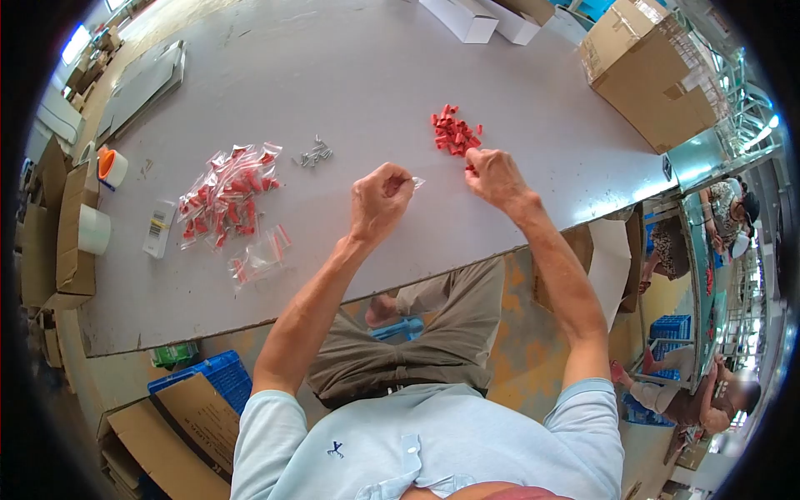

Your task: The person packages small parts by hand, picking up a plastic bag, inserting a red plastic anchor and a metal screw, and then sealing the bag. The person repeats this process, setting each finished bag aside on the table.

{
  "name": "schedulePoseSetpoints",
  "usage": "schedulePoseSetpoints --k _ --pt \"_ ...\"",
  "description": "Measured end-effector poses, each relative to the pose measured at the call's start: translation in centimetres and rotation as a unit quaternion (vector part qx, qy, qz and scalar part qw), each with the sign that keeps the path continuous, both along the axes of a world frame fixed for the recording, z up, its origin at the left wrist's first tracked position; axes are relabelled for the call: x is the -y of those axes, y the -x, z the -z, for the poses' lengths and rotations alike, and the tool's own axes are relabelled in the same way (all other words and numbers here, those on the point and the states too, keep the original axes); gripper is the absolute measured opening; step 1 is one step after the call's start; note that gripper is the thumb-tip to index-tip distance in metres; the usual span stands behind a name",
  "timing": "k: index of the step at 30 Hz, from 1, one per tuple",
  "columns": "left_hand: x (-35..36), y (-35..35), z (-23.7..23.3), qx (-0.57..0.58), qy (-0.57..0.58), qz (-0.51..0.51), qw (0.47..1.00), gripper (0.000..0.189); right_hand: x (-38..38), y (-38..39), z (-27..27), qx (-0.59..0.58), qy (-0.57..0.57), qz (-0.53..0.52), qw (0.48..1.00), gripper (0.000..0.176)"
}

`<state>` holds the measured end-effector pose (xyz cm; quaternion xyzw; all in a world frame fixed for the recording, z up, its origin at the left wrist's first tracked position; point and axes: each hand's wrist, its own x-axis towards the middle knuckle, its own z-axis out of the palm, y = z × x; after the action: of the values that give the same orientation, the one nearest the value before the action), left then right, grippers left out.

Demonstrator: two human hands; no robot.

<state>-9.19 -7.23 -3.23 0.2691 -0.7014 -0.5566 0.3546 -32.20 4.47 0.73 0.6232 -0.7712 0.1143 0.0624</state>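
My left hand [380, 202] is closed above the table, with a bit of clear plastic bag [419, 182] sticking out between thumb and fingers. Most of that bag is hidden by the hand. At the near edge of a loose pile of small red plastic caps [452, 132], my right hand [498, 178] pinches, and red shows at its fingertips. Left of my left hand lie several silver screws [314, 153]. Farther left is a heap of clear zip bags [230, 196] with red pieces inside, and a few more filled bags [260, 257] lie nearer to me.
A cardboard box [654, 75] stands at the right back and white boxes [462, 18] at the back edge. On the left are tape rolls [94, 229], an open carton [75, 271], a barcoded packet [158, 229] and flat grey sheets [143, 87]. Other people [692, 392] sit at the far right.
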Motion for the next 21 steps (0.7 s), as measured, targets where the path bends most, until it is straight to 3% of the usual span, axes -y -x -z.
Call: schedulePoseSetpoints --k 4,7,9,10,11,12,13,15,16,18,21 --pt "-0.1 0.0 -0.1 -0.011 0.028 0.007 1.0 0.004 0.2 -0.5 -0.8 0.004 -0.072 0.015 0.997 0.012" --pt "-0.2 -0.1 -0.4 -0.001 0.054 -0.013 0.998 0.004 0.2 -1.6 -0.6 0.022 -0.028 -0.048 0.998 0.009" --pt "-0.1 -0.2 -0.7 0.011 0.06 -0.023 0.998 0.004 0.0 -3.2 -0.5 0.145 0.064 -0.085 0.984 0.007" --pt "-0.2 -0.3 -0.8 0.022 0.067 -0.028 0.997 0.004 -0.1 -4.0 -0.3 0.149 0.063 -0.088 0.983 0.007" --pt "-0.3 -0.3 -0.6 0.025 0.067 -0.031 0.997 0.004 -0.1 -4.9 -0.2 0.321 0.067 -0.025 0.944 0.009" --pt "-0.2 -0.1 -0.6 0.017 0.055 -0.038 0.998 0.004 0.0 -5.4 -0.1 0.481 0.07 0.036 0.873 0.011" --pt "-0.1 -0.1 -0.7 0.01 0.043 -0.047 0.998 0.004 -0.1 -6.0 0.1 0.484 0.068 0.03 0.872 0.011" --pt "-0.1 -0.3 -1.0 0.017 0.031 -0.05 0.998 0.004 -0.4 -7.1 0.6 0.66 0.114 0.032 0.742 0.014" --pt "-0.1 -0.4 -1.2 0.021 0.015 -0.045 0.999 0.005 -0.4 -7.6 0.8 0.662 0.11 0.028 0.741 0.014" --pt "-0.4 -0.7 -1.5 0.029 0.017 -0.044 0.998 0.005 -0.6 -9.0 1.1 0.706 0.165 0.006 0.688 0.014" --pt "-0.2 -0.7 -1.5 0.032 0.016 -0.028 0.999 0.006 -0.1 -10.0 0.7 0.689 0.166 -0.028 0.705 0.014"
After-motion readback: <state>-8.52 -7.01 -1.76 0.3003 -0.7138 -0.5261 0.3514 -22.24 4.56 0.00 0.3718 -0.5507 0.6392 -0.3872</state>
